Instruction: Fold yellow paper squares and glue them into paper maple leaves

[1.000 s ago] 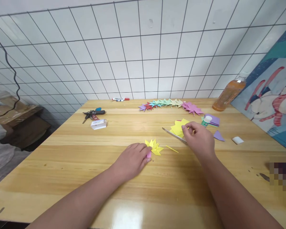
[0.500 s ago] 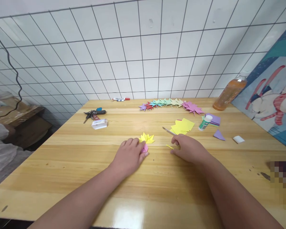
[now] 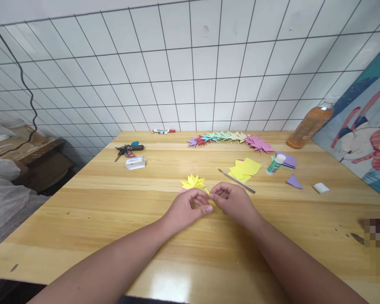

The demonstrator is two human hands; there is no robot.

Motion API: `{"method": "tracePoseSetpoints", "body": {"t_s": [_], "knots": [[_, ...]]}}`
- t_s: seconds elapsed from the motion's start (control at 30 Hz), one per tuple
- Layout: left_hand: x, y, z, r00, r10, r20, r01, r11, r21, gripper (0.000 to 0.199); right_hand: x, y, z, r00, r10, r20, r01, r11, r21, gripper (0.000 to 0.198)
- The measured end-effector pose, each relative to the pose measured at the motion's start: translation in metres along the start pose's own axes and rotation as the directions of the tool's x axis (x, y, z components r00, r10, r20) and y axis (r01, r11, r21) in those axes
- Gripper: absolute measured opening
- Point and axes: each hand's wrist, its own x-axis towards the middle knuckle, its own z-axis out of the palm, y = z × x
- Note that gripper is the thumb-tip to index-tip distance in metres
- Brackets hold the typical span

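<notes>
A thin yellow paper strip [image 3: 207, 191] is pinched between the thumb and finger of my right hand [image 3: 236, 204]. Facing it, my left hand [image 3: 185, 209] has curved fingers and its thumb held apart, close to the strip. Just beyond the left hand lies a folded yellow paper piece with pointed tips [image 3: 193, 182]. Part of a pink paper piece [image 3: 183, 191] shows beside it, the rest hidden by the left hand. Behind my right hand a narrow flat metal strip [image 3: 237, 181] rests on the table, next to yellow paper sheets [image 3: 247, 168].
A glue stick [image 3: 275, 164] stands by a purple-topped paper stack [image 3: 289, 160]. Nearby are a purple paper triangle [image 3: 294, 181] and a white block [image 3: 321, 188]. Folded colored paper [image 3: 223, 137], markers [image 3: 164, 131] and a bottle [image 3: 310, 126] line the back. Keys [image 3: 126, 149] and a small white box [image 3: 135, 163] lie left.
My right hand has left the metal strip and moved left with the yellow strip in its fingers. My left hand has lifted off the folded papers and shifted right toward it.
</notes>
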Motion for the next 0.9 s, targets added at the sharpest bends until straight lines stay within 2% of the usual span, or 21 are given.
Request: {"method": "tracePoseSetpoints", "body": {"t_s": [0.2, 0.4, 0.53, 0.73, 0.8, 0.9], "knots": [[0.005, -0.002, -0.004, 0.996, -0.042, -0.073, 0.032, 0.991, -0.133, 0.026, -0.004, -0.004, 0.012, 0.992, 0.055, 0.115, -0.086, 0.956, 0.28, 0.016], [0.004, 0.001, -0.003, 0.993, -0.118, -0.014, 0.107, 0.941, -0.32, 0.025, -0.006, -0.005, 0.014, 0.995, 0.054, 0.085, -0.075, 0.96, 0.268, 0.013], [0.003, 0.003, -0.003, 0.989, -0.147, 0.011, 0.14, 0.912, -0.386, 0.026, -0.007, -0.008, 0.016, 0.997, 0.034, 0.066, -0.05, 0.966, 0.254, 0.013], [0.004, 0.006, -0.004, 0.983, -0.179, -0.033, 0.15, 0.901, -0.408, 0.028, -0.004, -0.008, 0.013, 0.986, 0.098, 0.139, -0.139, 0.934, 0.328, 0.015], [0.004, 0.006, -0.004, 0.983, -0.181, -0.037, 0.147, 0.888, -0.437, 0.028, -0.002, -0.006, 0.013, 0.991, 0.061, 0.122, -0.095, 0.95, 0.296, 0.016], [0.004, 0.003, -0.004, 0.978, -0.204, -0.042, 0.162, 0.87, -0.466, 0.027, -0.002, -0.004, 0.01, 0.996, -0.081, 0.043, 0.075, 0.99, 0.121, 0.015]]}}
